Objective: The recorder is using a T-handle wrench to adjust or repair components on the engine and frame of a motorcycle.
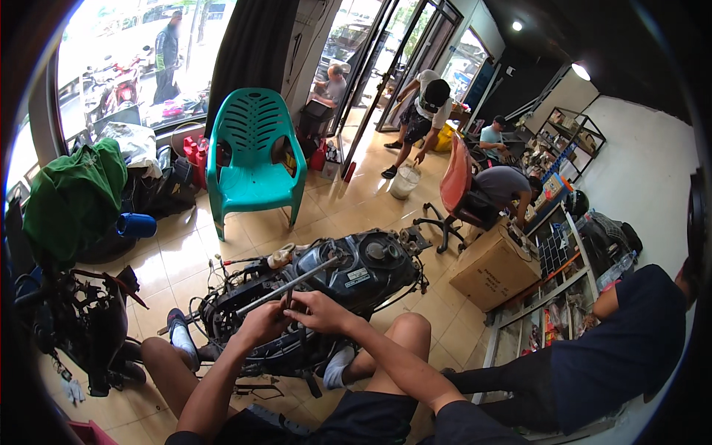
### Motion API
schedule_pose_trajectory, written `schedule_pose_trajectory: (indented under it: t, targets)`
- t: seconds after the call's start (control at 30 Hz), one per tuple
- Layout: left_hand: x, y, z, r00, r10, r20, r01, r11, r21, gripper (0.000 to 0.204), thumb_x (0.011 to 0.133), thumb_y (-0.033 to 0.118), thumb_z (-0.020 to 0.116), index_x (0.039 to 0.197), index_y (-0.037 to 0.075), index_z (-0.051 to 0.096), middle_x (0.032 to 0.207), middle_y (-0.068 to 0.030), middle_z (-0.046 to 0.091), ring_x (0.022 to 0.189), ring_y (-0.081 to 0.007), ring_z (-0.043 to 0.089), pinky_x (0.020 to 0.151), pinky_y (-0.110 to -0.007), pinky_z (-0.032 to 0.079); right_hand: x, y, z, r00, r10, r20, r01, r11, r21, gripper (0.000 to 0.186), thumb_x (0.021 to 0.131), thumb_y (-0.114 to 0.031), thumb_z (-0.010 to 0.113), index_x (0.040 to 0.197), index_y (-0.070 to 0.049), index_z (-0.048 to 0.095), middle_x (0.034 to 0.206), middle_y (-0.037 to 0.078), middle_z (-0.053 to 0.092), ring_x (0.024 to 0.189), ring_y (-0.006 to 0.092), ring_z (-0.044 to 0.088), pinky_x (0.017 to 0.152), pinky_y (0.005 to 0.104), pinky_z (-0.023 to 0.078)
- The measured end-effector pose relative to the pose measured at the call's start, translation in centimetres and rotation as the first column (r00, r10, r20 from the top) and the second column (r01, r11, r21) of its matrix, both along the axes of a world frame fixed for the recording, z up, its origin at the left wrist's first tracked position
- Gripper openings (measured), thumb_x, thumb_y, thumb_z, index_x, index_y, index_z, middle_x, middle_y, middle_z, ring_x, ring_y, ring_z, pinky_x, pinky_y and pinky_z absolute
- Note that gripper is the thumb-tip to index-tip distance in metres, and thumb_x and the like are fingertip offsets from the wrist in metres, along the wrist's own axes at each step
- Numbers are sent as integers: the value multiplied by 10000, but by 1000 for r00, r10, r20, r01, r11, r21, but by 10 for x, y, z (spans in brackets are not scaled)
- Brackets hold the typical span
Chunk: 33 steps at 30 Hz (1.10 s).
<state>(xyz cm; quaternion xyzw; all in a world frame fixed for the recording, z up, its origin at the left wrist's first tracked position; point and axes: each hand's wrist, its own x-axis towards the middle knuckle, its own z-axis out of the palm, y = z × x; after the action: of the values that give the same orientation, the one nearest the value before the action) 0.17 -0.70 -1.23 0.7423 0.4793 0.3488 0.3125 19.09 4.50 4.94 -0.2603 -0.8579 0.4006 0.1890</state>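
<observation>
My left hand [263, 322] and my right hand [320, 311] meet over a partly stripped motorcycle between my legs. Both are closed, fingertips pinched round a small dark narrow piece [288, 298] that stands up between them; its exact kind is too small to make out. Just beyond my fingers, a grey metal rod [300, 280] lies slantwise across the motorcycle. A dark fuel tank [389, 278] with a round cap area sits to the right of the rod. Loose wires and connectors [222, 276] spread out on the left of the frame.
A green plastic chair [257, 182] stands beyond the motorcycle. At left is another stripped motorcycle [93, 326] under a green cloth [78, 193]. To the right are a cardboard box [493, 271], a glass display case [545, 297] and a person in dark clothes [615, 356]. Farther off, someone bends over a bucket [404, 182].
</observation>
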Motion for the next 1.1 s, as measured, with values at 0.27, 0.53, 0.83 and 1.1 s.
schedule_pose_trajectory:
  t: [0.27,0.53,0.83,1.1]
  targets:
    - [-2,1,0,999,-43,-29,41,997,-72,236,903,218,651,1108,100,640,993,-184,670,940,-405,642,772,-439,531,2,-1,2,1000,1,-14,0,999,42,132,934,-116,654,1007,-17,606,768,140,651,691,272,639,663,368,503]
    - [-2,1,1,998,-25,-53,21,997,-69,231,911,246,647,1090,101,659,976,-177,674,908,-404,647,741,-443,533,2,0,2,1000,3,9,-4,1000,26,143,936,-112,649,1036,-15,617,816,143,660,735,263,646,687,365,508]
    - [3,-1,6,1000,-16,-11,16,999,-34,233,889,205,665,1080,74,645,940,-185,680,875,-408,650,726,-436,531,4,1,5,998,31,-48,-30,999,27,158,941,-109,644,1061,-6,641,856,144,669,762,251,654,704,357,517]
    - [7,-1,10,999,-7,33,7,1000,4,203,855,151,678,1021,40,643,866,-206,682,810,-419,654,688,-437,528,9,3,1,997,31,-67,-27,998,62,169,941,-108,644,1075,-5,642,835,153,666,742,266,654,681,362,513]
